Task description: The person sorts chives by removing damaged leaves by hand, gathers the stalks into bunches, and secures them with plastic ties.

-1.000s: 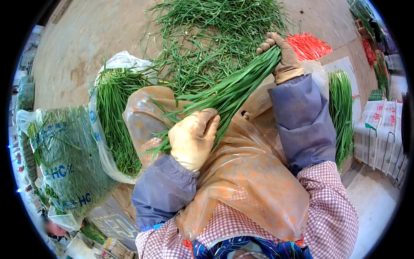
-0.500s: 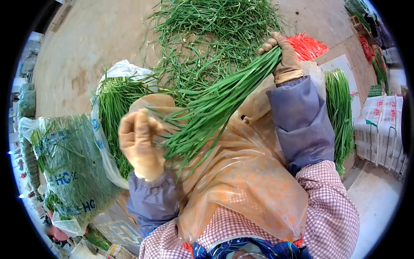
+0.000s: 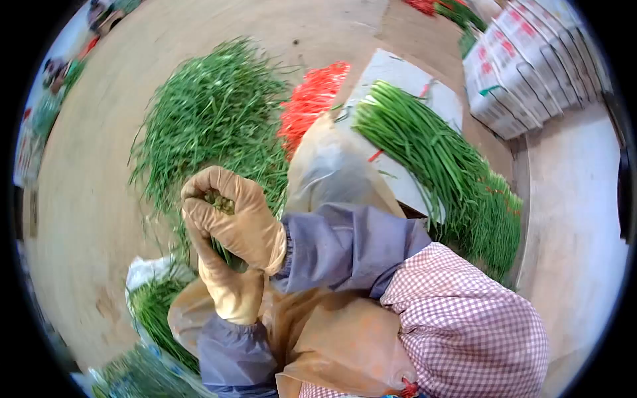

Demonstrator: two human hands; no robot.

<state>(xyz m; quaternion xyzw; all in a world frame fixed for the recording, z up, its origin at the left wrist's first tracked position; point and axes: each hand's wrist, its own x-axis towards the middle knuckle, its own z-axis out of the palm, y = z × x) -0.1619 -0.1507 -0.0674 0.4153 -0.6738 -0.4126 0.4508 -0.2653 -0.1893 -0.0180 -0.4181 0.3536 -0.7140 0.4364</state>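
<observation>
My right hand (image 3: pixel 239 215), in a tan glove, is curled into a ring around a bunch of garlic chives (image 3: pixel 219 201); pale stem ends show inside the ring. Directly below it, my left hand (image 3: pixel 229 285), also gloved, curves around the same bunch, where a little green shows between the two hands. Most of the bunch is hidden by the gloves. Behind the hands lies a loose heap of green leaves (image 3: pixel 206 106) on the floor. A translucent tan apron (image 3: pixel 348 331) covers my lap.
To the right, trimmed chives (image 3: pixel 411 136) lie on a white board (image 3: pixel 391 69), with more chives (image 3: pixel 494 219) beside them. Red ties (image 3: pixel 312 99) lie near the heap. Strapped white crates (image 3: pixel 531 66) stand at upper right. A bag of chives (image 3: pixel 156 302) is at lower left.
The view has swung to the right. My right hand has come across to my left hand, and the bunch, earlier stretched out slantwise, is now mostly hidden in both gloves.
</observation>
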